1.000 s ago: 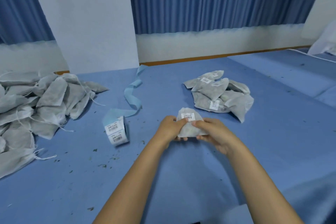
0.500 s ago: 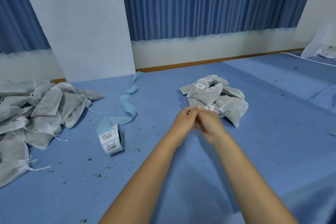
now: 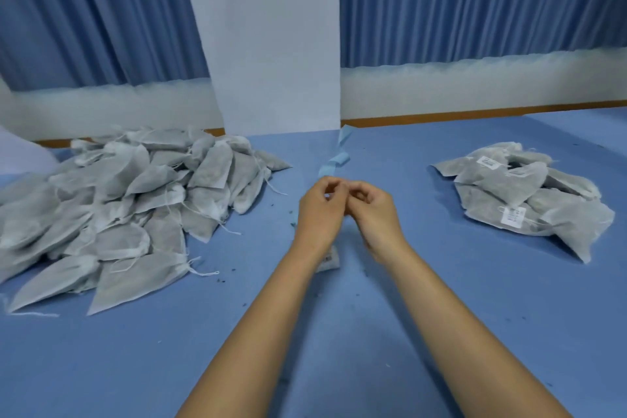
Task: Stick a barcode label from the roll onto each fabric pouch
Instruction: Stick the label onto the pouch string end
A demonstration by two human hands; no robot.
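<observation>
left hand [image 3: 320,210] and right hand [image 3: 375,214] meet above the roll [image 3: 330,260], fingers curled tip to tip, seemingly peeling a label; cannot tell if pinched.

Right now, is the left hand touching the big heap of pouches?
Apart. The head view shows bare blue table between the left hand and the big heap of pouches, which lies off to its left.

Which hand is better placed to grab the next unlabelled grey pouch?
Probably left hand: the heap of unlabelled grey fabric pouches lies on its side; the right hand sits nearer the labelled pile.
</observation>
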